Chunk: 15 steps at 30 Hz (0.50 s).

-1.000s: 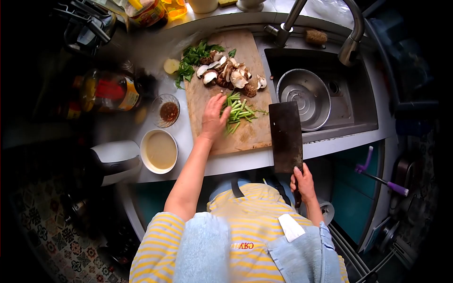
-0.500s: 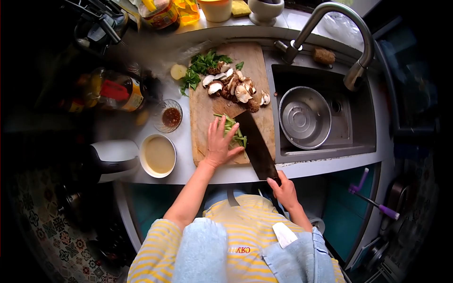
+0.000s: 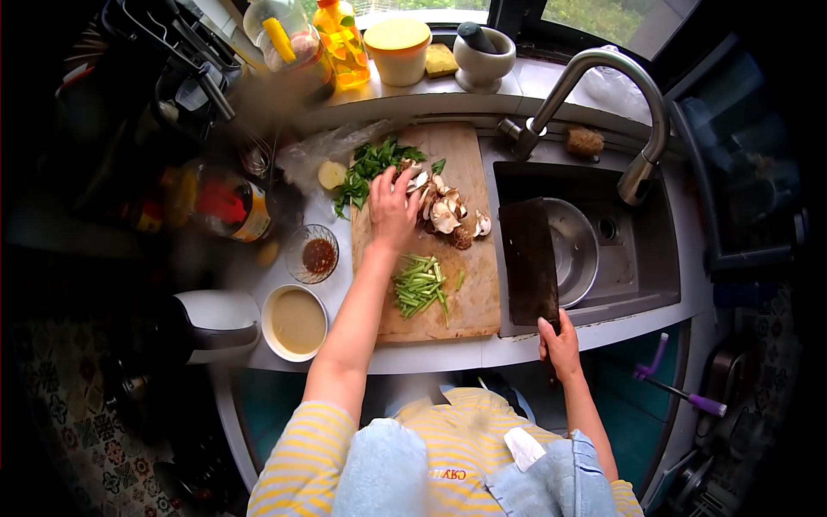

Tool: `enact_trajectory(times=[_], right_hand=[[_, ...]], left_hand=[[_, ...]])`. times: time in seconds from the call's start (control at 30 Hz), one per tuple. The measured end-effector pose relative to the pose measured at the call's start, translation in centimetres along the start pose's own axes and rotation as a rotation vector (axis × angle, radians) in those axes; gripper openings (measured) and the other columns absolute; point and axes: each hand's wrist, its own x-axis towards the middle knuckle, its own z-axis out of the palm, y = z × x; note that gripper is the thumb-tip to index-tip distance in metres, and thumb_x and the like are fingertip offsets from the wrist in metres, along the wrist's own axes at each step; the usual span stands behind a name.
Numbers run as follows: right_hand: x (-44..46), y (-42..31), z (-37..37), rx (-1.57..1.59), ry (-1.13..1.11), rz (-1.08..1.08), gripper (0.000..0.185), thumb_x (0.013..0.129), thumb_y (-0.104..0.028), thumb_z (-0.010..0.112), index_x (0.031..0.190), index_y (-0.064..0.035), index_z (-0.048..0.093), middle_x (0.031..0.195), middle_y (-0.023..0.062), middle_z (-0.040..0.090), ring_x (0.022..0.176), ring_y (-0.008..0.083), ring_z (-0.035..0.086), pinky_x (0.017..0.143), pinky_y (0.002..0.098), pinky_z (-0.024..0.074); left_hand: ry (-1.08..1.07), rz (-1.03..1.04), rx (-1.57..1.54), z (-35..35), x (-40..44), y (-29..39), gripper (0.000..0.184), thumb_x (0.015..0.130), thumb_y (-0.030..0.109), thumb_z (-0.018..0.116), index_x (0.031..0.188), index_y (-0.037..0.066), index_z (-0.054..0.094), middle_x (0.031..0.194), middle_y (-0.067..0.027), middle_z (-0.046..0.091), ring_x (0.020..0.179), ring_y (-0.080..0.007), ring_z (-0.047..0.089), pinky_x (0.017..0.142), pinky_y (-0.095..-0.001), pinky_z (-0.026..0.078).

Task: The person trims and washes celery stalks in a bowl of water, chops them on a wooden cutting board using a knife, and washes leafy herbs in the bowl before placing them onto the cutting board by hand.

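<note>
My left hand (image 3: 394,211) lies with fingers spread over the left side of the mushroom pieces (image 3: 445,212), on the wooden cutting board (image 3: 478,284). Green leaves (image 3: 372,162) are just beyond its fingers. Nearer to me on the board is a pile of cut green stems (image 3: 418,284), beneath no hand. In my right hand (image 3: 562,345) is the handle of a wide dark cleaver (image 3: 529,258), its blade over the left edge of the sink and partly hiding a metal bowl (image 3: 575,250).
Left of the board stand a glass bowl of brown sauce (image 3: 315,255) and a white bowl of cloudy liquid (image 3: 294,322). A halved pale vegetable (image 3: 331,175) lies by the leaves. The faucet (image 3: 642,172) arches over the sink (image 3: 633,280). A mortar (image 3: 482,62) stands behind.
My left hand has moved off the green stems, away from me, to the mushrooms. My right hand has carried the cleaver rightward from the board to the sink. The head view has shifted.
</note>
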Motion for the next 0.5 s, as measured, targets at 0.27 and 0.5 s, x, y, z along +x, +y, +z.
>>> enact_trajectory(times=[0.27,0.5], right_hand=[[3.6,-1.3,0.2,0.021,-0.079,0.045,0.015,0.085,-0.019,0.055,0.085,-0.0075,0.045,0.051,-0.0018,0.041,0.037,0.0065,0.038,0.035,0.0212,0.0314],[5.8,-3.0,1.3,0.061,-0.176,0.086,0.015,0.085,-0.019,0.054,0.083,-0.0078,0.045,0.052,-0.0014,0.042,0.038,0.0069,0.039,0.036,0.0216,0.0322]], left_hand=[[-0.330,-0.012,0.007,1.8,1.0,2.5,0.037,0.069,0.042,0.064,0.089,0.011,0.061,0.126,-0.0133,0.039,0.112,-0.0360,0.035,0.084,-0.0495,0.040],[-0.312,0.215,-0.062,-2.7,-3.5,4.2,0.026,0.072,0.029,0.065,0.085,0.007,0.058,0.113,-0.0114,0.048,0.103,-0.0316,0.044,0.084,-0.0392,0.042]])
